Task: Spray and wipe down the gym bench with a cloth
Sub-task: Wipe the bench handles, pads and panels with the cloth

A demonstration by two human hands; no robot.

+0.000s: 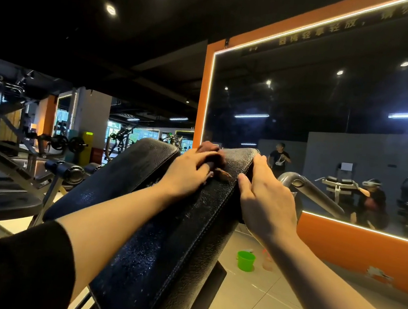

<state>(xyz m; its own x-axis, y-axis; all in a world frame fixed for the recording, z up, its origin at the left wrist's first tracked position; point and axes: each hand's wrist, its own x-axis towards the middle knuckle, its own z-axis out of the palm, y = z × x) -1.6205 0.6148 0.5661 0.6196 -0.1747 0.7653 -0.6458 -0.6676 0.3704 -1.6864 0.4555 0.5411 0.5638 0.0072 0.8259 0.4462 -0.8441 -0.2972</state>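
A black padded gym bench (166, 239) slopes up and away from me, its surface speckled with wet droplets. Near its top end my left hand (188, 170) presses a crumpled brown cloth (213, 155) against the pad, fingers curled over it. My right hand (264, 200) grips the bench's right edge close to the top, thumb on the pad and fingers wrapped over the side. On the floor to the right stands a faint spray bottle (267, 261).
A green plastic bucket (246, 261) stands on the tiled floor right of the bench. A metal handle bar (309, 190) juts out beyond my right hand. An orange-framed wall mirror (327, 143) fills the right side. Weight machines (17, 157) crowd the left.
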